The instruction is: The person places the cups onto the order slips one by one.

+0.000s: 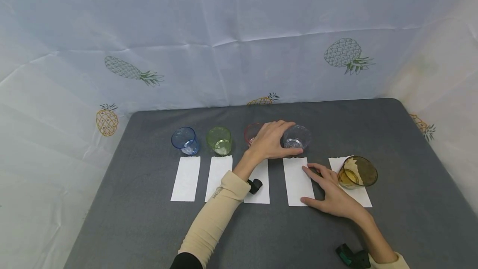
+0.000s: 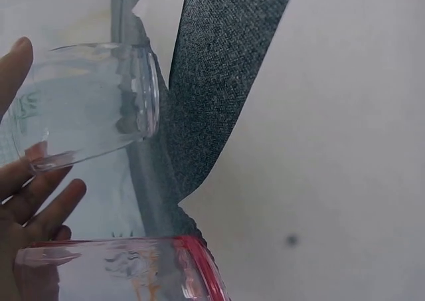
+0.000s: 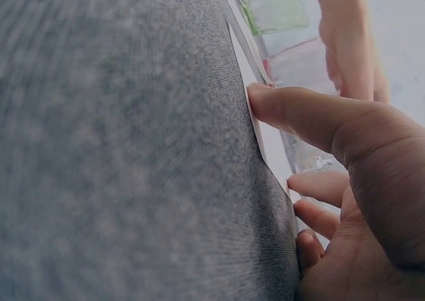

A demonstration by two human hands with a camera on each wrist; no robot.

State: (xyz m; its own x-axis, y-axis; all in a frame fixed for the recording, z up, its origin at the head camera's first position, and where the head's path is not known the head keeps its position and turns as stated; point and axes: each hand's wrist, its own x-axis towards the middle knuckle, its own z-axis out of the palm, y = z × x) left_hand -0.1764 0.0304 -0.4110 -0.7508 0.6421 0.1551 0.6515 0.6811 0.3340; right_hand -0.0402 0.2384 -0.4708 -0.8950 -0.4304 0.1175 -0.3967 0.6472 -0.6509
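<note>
The left hand wraps its fingers round the clear cup near the back edge of the worktop, while the right hand lies flat on the paper below it, holding the paper still.

A clear, faintly violet plastic cup lies tipped on its side, its open mouth facing the viewer, gripped by the fingers of the left hand. Just below it, a white paper strip lies flat on the table, long side running toward the viewer. The right hand rests on the strip's right edge, thumb at the near corner and fingertips pressing farther up.
</note>
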